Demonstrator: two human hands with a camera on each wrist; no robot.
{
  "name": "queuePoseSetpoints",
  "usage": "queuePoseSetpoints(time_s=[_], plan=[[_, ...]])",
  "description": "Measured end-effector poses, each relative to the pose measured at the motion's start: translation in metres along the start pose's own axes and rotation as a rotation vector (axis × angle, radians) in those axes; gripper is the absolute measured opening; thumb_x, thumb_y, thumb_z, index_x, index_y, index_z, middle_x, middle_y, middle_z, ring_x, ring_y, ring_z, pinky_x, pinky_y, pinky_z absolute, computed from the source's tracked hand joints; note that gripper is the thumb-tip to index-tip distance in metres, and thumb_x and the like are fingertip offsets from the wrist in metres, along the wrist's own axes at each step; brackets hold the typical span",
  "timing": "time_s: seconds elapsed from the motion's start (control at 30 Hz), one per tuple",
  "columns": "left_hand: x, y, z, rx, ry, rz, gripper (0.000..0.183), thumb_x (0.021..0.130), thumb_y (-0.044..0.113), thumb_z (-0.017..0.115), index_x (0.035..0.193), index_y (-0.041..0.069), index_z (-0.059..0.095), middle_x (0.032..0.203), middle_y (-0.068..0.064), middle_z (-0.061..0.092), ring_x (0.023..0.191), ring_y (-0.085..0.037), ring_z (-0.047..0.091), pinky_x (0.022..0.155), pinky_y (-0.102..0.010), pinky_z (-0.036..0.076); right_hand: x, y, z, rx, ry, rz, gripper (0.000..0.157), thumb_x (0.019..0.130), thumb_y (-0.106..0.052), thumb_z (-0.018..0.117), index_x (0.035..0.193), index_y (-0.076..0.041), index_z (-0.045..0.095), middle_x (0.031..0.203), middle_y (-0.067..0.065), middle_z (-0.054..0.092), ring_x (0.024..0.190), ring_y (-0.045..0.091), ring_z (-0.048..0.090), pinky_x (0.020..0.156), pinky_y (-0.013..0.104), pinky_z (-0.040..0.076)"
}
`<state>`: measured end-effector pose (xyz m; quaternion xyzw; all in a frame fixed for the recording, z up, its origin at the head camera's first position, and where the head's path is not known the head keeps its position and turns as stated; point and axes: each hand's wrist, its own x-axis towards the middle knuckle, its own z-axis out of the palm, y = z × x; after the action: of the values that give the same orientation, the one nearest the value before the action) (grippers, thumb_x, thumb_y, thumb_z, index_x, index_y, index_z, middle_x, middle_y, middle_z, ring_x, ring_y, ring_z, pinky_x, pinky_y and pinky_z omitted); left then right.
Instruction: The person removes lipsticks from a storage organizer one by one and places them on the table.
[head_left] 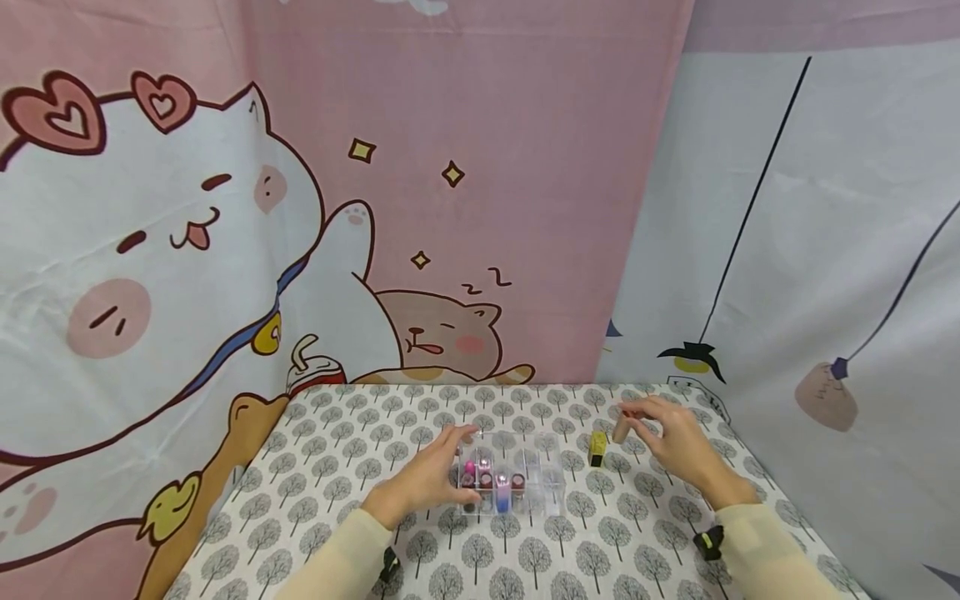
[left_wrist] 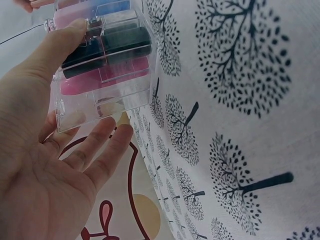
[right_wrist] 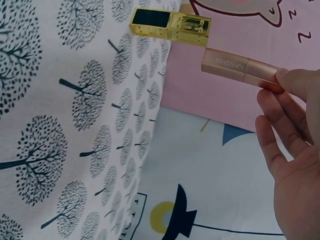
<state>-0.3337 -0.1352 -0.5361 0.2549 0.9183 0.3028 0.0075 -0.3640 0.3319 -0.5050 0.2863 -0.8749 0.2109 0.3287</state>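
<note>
A clear lipstick organizer [head_left: 551, 492] stands on the table with several lipsticks in its left compartments. My left hand [head_left: 431, 475] grips its left side, thumb on the near edge and fingers around the far side. In the left wrist view, a dark tube [left_wrist: 127, 42] and a pink tube [left_wrist: 105, 77] show through the clear wall. My right hand [head_left: 675, 437] pinches a rose-gold lipstick [right_wrist: 225, 65] by one end, between thumb and fingers. "MISSHA" is printed on that lipstick. Beside it stands a yellow-gold lipstick [head_left: 597, 447] with a black lower part.
Tree-patterned cloth [head_left: 330, 492] covers the table. Behind it hangs a pink curtain [head_left: 525, 208] with cartoon cats, and a pale printed curtain [head_left: 847, 275] hangs on the right. A pink-and-blue tube [head_left: 503, 493] stands at the organizer's front.
</note>
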Motion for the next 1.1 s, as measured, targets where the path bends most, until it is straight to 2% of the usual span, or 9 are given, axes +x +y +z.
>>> queuePoseSetpoints(time_s=[0.1,0.33,0.43,0.63,0.93,1.1], plan=[[0.0,0.0,0.0,-0.002,0.0,-0.001,0.12,0.088,0.042,0.103,0.183,0.027,0.031,0.167,-0.009,0.057,0.138,-0.035,0.072,0.114,-0.058,0.068,-0.002,0.003,0.001,-0.004,-0.009,0.014,0.037,0.095,0.007,0.089,0.13,-0.004,0.085,0.121,0.011,0.087,0.096,0.028,0.082,0.083,0.051,0.073],[0.0,0.001,-0.001,0.007,0.001,-0.005,0.12,0.089,0.042,0.103,0.183,0.026,0.031,0.17,-0.007,0.056,0.139,-0.033,0.071,0.116,-0.058,0.067,-0.005,0.008,0.005,0.002,-0.037,0.048,0.035,0.095,0.006,0.09,0.129,-0.004,0.085,0.118,0.011,0.087,0.09,0.025,0.081,0.076,0.038,0.071],[0.0,0.001,-0.001,0.005,0.002,-0.003,0.12,0.089,0.041,0.103,0.183,0.025,0.031,0.171,-0.007,0.056,0.14,-0.034,0.071,0.116,-0.058,0.067,-0.007,0.009,0.007,0.007,-0.073,0.088,0.033,0.098,0.003,0.089,0.13,-0.005,0.085,0.119,0.01,0.086,0.092,0.028,0.082,0.075,0.04,0.072],[0.0,0.001,-0.001,0.003,0.0,-0.003,0.119,0.089,0.042,0.103,0.183,0.025,0.031,0.17,-0.005,0.056,0.141,-0.032,0.07,0.115,-0.057,0.067,-0.012,0.013,0.014,0.019,-0.133,0.149,0.03,0.102,0.0,0.087,0.131,-0.005,0.084,0.122,0.012,0.085,0.103,0.035,0.084,0.085,0.052,0.074],[0.0,0.0,0.0,-0.005,-0.003,-0.006,0.119,0.089,0.043,0.103,0.183,0.028,0.031,0.168,-0.006,0.056,0.142,-0.035,0.07,0.115,-0.058,0.067,-0.014,0.014,0.022,0.025,-0.171,0.189,0.028,0.103,-0.002,0.087,0.131,-0.004,0.084,0.121,0.012,0.086,0.105,0.035,0.083,0.09,0.057,0.073],[-0.001,0.0,0.0,-0.005,-0.004,-0.007,0.12,0.089,0.044,0.103,0.183,0.028,0.03,0.17,-0.006,0.056,0.142,-0.034,0.071,0.117,-0.059,0.067,-0.016,0.013,0.027,0.03,-0.155,0.154,0.028,0.1,0.0,0.088,0.127,-0.005,0.086,0.121,0.013,0.087,0.104,0.037,0.084,0.089,0.055,0.074]])
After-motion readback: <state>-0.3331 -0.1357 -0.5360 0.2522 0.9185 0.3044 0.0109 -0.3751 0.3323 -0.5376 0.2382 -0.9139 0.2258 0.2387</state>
